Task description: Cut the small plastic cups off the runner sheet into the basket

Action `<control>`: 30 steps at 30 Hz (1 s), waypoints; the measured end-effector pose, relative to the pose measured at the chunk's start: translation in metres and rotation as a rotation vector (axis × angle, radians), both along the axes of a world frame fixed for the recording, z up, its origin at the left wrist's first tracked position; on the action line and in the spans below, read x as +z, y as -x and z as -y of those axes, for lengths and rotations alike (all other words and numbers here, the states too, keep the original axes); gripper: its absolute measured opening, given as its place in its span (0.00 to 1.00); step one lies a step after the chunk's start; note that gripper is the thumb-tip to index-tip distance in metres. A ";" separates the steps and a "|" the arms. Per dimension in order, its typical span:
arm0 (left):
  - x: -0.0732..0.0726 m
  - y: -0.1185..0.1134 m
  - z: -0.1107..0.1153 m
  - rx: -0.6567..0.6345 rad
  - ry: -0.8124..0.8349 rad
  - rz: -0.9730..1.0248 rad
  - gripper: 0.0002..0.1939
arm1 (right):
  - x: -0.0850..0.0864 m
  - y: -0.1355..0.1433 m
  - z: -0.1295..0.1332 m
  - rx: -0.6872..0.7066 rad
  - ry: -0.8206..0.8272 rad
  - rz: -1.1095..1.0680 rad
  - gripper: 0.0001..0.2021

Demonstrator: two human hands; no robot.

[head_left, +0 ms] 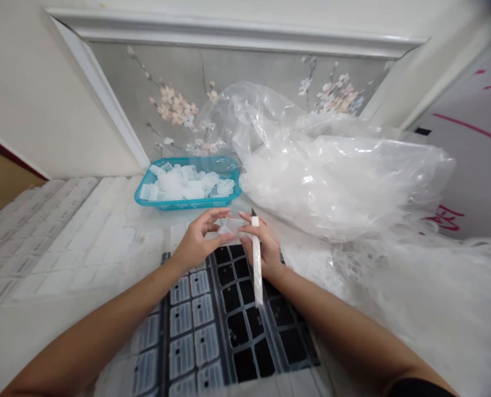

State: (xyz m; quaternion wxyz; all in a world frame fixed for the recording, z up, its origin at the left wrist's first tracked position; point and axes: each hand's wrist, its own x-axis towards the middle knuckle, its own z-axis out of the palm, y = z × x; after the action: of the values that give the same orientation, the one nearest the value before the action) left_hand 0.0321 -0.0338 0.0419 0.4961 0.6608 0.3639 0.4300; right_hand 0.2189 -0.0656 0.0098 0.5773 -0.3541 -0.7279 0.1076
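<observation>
Bare forearms (125, 317) cross the foreground, and around them are a bulging clear plastic bag (332, 176), a white panel (456, 171) with magenta handwriting (471, 129) too partial to read, a black gridded tray (219, 314) and a turquoise basket (187, 205) of translucent chips (183, 183). Nearly meeting above the tray's far end, the left hand (198, 237) and right hand (267, 245), the latter also keeping a white-handled knife (257, 270) among its fingers, pinch one small translucent plastic piece (231, 226).

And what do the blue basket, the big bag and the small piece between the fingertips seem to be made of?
Blue basket: probably moulded plastic, slightly glossy, with an evenly coloured rim. Big bag: seemingly clear, shiny plastic film, judging by its bright, see-through wrinkles. Small piece: likely translucent plastic with a milky look; blur leaves the exact kind open.
</observation>
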 end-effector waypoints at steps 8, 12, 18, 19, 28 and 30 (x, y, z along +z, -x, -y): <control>0.031 0.033 -0.044 0.154 0.382 0.578 0.18 | -0.009 -0.004 -0.009 -0.019 0.123 -0.123 0.13; 0.051 0.061 -0.074 0.324 0.350 0.668 0.16 | -0.011 -0.004 -0.014 -0.003 0.254 -0.157 0.12; 0.047 0.085 -0.135 0.608 -0.254 -0.082 0.21 | -0.010 -0.005 -0.021 0.000 0.580 -0.200 0.18; 0.044 0.088 -0.144 0.599 -0.313 -0.379 0.21 | -0.012 -0.006 -0.023 -0.025 0.605 -0.228 0.18; 0.044 0.040 -0.109 0.606 -0.898 -0.957 0.19 | -0.022 -0.011 -0.037 -0.126 0.660 -0.143 0.06; 0.034 0.018 -0.089 0.316 -1.019 -0.890 0.16 | -0.020 -0.010 -0.036 -0.153 0.669 -0.102 0.07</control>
State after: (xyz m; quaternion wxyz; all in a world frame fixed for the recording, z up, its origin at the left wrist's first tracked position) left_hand 0.0143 0.0552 0.0758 -0.1410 0.8640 0.3771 0.3022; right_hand 0.2289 -0.0291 -0.0105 0.4714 -0.5714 -0.5937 0.3143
